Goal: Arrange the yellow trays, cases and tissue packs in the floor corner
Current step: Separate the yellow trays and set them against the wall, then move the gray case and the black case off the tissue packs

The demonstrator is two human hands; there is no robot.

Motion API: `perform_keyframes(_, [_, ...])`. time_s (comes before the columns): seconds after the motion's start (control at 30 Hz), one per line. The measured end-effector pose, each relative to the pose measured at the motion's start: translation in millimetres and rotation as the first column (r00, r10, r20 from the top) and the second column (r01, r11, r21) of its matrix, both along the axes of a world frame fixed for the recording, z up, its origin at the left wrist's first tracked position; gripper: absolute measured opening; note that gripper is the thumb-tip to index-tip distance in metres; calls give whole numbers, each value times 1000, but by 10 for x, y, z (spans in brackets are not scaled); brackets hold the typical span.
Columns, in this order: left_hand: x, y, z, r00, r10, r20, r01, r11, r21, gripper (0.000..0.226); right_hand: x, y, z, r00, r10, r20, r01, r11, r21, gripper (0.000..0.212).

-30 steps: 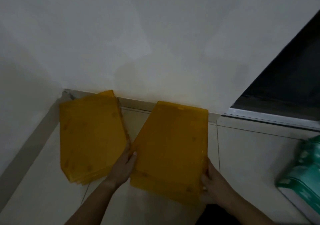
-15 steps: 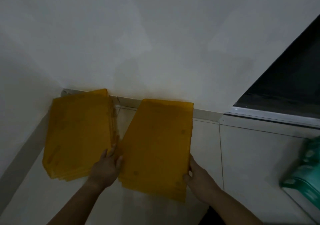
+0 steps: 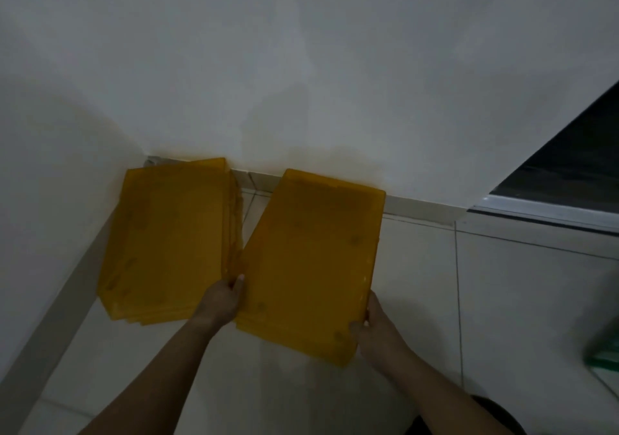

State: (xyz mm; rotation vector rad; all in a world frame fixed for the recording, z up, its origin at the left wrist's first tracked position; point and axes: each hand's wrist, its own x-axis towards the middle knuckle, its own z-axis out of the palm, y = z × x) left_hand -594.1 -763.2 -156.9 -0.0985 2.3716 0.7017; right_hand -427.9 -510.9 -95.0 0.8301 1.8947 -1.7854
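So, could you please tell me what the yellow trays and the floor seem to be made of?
The yellow trays look like moulded plastic, matte and slightly translucent: even colour, thin nested rims, small round mould marks. The floor looks like glazed ceramic tile: pale squares, grout lines, faint sheen. Dim light leaves both open.

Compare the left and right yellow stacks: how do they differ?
The left stack sits in the corner; the right stack lies beside it, along the back wall only. The left hand and right hand grip the right stack; nothing grips the left stack. The left stack's layers are staggered, the right stack's more even. Both are yellow and rectangular.
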Motion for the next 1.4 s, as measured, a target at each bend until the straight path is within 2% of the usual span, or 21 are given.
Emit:
perform_keyframes(0.17, [96,59,-125,981,188,46,-191,979,75,60,74,109,-8,991,129,36,-129,991,17,71])
perform_keyframes(0.27, [156,41,-169,984,164,63,-167,985,51,56,142,150,-94,979,188,76,-191,981,35,80])
perform_keyframes(0.33, [246,84,-106,986,156,66,-162,981,102,68,167,162,-49,974,213,82,-216,976,34,82])
perform_keyframes(0.43, [476,235,5,979,199,-30,-187,955,232,100,188,151,147,968,243,68,-248,964,96,80])
perform_keyframes(0.53, [585,364,85,978,206,-43,-197,967,160,111,215,195,298,969,242,53,-247,960,129,77])
perform_keyframes(0.63, [402,297,-44,994,105,41,-107,994,33,120,295,256,458,977,214,21,-215,966,140,71])
perform_keyframes(0.7, [258,254,-107,976,147,158,-150,989,3,99,357,298,518,979,202,22,-203,965,165,70])
perform_keyframes(0.73, [235,246,-115,977,137,164,-138,990,-6,86,388,318,538,978,204,30,-206,961,186,72])
perform_keyframes(0.77, [222,237,-133,976,130,174,-132,991,1,86,422,337,541,977,208,42,-212,954,210,74])
perform_keyframes(0.87, [169,136,-262,966,86,245,-106,992,71,135,553,416,582,976,206,67,-216,938,272,79])
perform_keyframes(0.9, [172,146,-237,966,64,249,-87,993,83,141,602,454,614,976,206,67,-217,933,288,79])
perform_keyframes(0.93, [192,194,-177,970,60,234,-78,995,66,137,648,496,660,977,202,65,-212,929,304,79])
perform_keyframes(0.97, [270,353,63,981,25,191,-36,998,56,123,702,540,707,980,191,57,-199,927,317,79])
perform_keyframes(1.03, [517,810,634,985,-135,104,132,991,32,85,823,636,806,987,158,37,-161,929,334,79])
perform_keyframes(1.1, [766,1294,1008,931,-358,77,355,933,54,67,969,743,899,992,127,16,-124,927,355,80])
perform_keyframes(1.2, [1130,1934,1360,778,-620,97,600,781,175,56,1288,934,1015,998,57,-31,-42,928,369,81])
perform_keyframes(1.3, [1556,2512,1564,623,-782,13,766,613,194,50,1745,1134,1065,996,-47,-76,71,928,365,80])
perform_keyframes(1.4, [2007,3012,1610,499,-863,-86,861,481,165,47,2288,1329,1008,982,-168,-80,186,898,398,81])
